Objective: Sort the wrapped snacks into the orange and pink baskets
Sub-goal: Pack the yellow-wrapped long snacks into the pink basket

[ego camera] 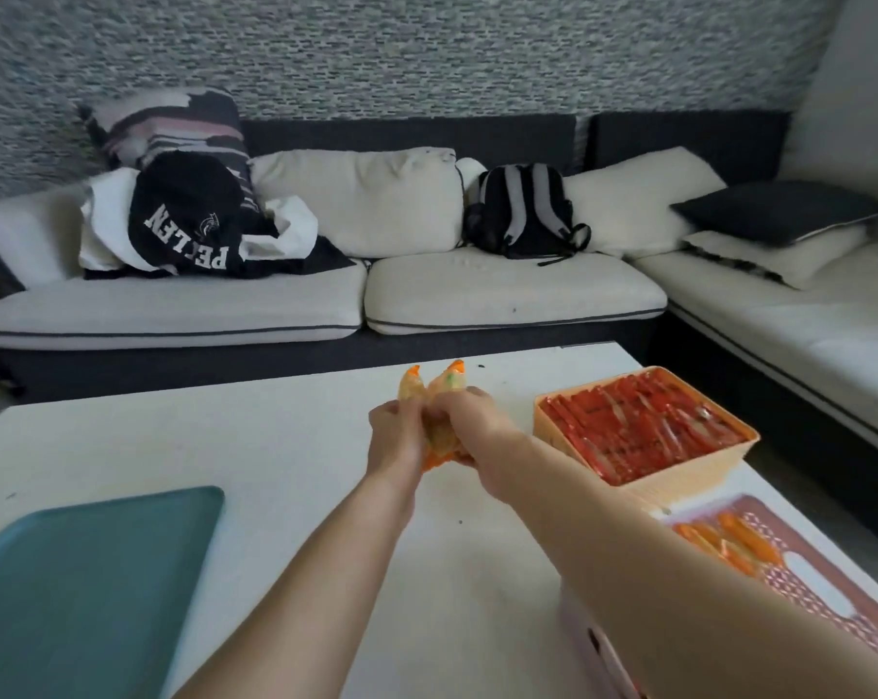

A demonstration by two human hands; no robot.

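Above the middle of the white table (285, 446), my left hand (395, 436) and my right hand (469, 426) are pressed together around a small bundle of orange-tipped wrapped snacks (439, 391). Their ends stick out above and below my fingers. To the right stands the orange basket (679, 484), packed with red wrapped snacks (643, 421). At the lower right, partly behind my right forearm, is the pink basket (825, 587) holding several orange wrapped snacks (729, 539).
A teal tray (89, 587) lies on the table at the lower left. Beyond the table runs a white and dark corner sofa (512, 290) with cushions, a black backpack (525, 209) and clothes on it.
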